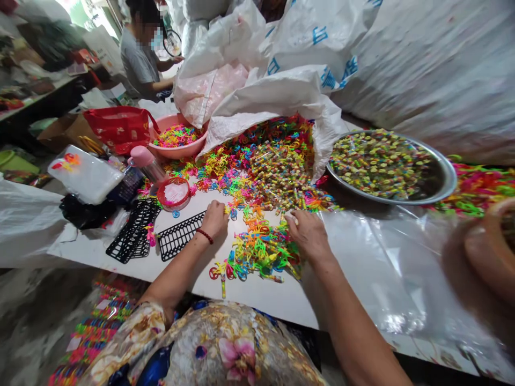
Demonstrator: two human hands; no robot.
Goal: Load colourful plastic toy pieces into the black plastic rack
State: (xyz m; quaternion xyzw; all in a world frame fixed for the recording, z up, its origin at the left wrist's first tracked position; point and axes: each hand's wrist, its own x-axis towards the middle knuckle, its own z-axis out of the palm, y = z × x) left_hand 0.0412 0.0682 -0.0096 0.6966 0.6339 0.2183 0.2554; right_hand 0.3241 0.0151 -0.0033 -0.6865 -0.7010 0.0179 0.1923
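Note:
My left hand [216,219], with a dark red bead bracelet on its wrist, is over the right end of a black plastic grid tray [182,236]. Its fingers are curled together beside small bright plastic pieces, and what they pinch is too small to make out. Across a loose heap of colourful plastic pieces [261,246], my right hand [308,231] has its fingers bent and pressed together at the heap's right edge. Its grip is partly hidden. Behind both hands lies a pile of small wrapped printed tubes [277,171], spilling from a white woven sack [277,88].
At right stands a metal basin [442,185] of similar tubes beside clear plastic sheeting [382,257]. A red basket [174,201] of white powder, a pink-capped bottle [147,161], more black trays [134,230] and a pink bowl [181,150] are at left. Another person [140,59] sits behind.

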